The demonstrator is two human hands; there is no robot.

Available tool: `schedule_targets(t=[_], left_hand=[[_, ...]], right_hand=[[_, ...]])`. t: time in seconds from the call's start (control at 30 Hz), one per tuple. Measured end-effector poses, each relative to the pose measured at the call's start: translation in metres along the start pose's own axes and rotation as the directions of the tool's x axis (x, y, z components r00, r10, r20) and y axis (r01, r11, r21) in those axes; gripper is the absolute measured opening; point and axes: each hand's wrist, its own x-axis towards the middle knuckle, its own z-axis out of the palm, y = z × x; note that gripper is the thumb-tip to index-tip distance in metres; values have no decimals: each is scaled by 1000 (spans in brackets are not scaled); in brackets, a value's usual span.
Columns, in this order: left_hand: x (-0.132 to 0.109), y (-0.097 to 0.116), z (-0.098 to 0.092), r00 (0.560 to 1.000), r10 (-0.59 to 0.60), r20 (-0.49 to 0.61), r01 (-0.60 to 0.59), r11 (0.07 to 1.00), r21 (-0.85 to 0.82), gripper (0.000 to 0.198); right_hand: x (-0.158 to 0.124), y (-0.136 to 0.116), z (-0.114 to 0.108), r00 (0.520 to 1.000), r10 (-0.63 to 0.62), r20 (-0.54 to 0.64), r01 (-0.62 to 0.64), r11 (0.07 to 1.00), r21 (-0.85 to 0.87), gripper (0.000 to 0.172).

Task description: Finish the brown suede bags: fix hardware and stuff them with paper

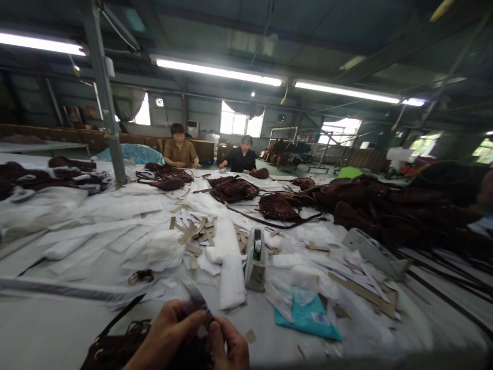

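Near the bottom centre, my left hand pinches a thin greyish strip between thumb and fingers. My right hand is closed just beside it, with its fingers at the lower end of the same strip, where a dark band also shows. The two hands nearly touch. Below and to the left of them lies a dark brown bag with a strap and gold-coloured metal parts, partly hidden by my left hand and forearm.
Ahead are a tape dispenser, white foam sheets, cardboard strips and a blue packet. Brown bags are heaped at the right. Two people sit across the table; a post rises at the left.
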Motion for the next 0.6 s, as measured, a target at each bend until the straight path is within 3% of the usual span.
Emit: schedule_targets(t=[0.17,0.3,0.5,0.6], left_hand=[[11,16,-6,999,-16,50,23,988,-151,41],[22,6,-11,999,-26,-37,17,974,-226,40],[30,-5,-9,998,-41,-39,30,968,-248,45],[33,-10,-5,991,-39,-130,-7,942,-337,47]], right_hand=[[1,12,0,994,20,104,-41,978,205,56],[1,23,-4,982,64,176,-119,940,320,50],[5,22,-12,968,129,213,-180,954,241,49],[5,23,-11,973,125,195,-168,961,218,50]])
